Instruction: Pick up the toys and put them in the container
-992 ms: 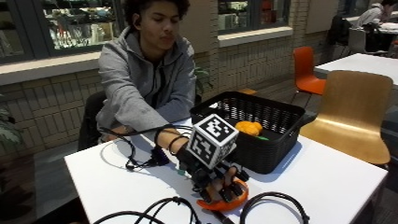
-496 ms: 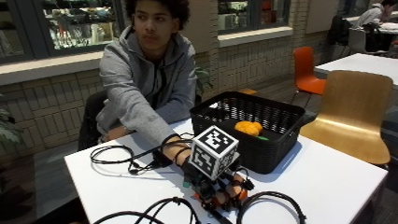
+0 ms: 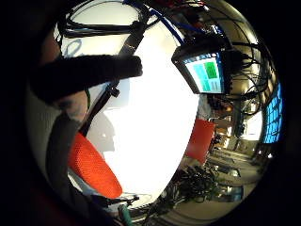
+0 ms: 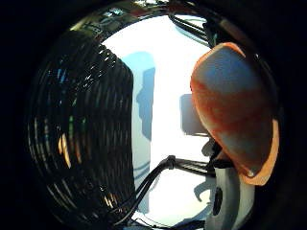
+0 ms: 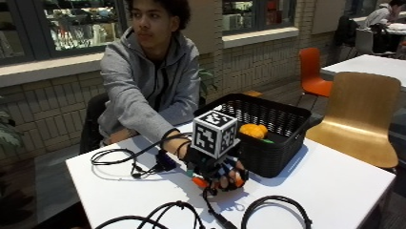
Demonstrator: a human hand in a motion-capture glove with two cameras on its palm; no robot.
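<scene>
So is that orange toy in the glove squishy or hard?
Probably hard: the orange toy keeps its curved shell shape while the gloved right hand grips it. Its mesh-like texture in the little finger view probably makes it less slippery. It seems light, being lifted one-handed.

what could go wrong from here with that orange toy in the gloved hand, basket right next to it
1. The gloved right hand grips the orange toy low over the table, below the rim of the black basket; without a lift first, the toy might bump the basket wall.
2. Black cables lie on the table right under the hand, so they could snag or drag as it moves.
3. Only part of the toy shows between the fingers, so it may slip.
</scene>
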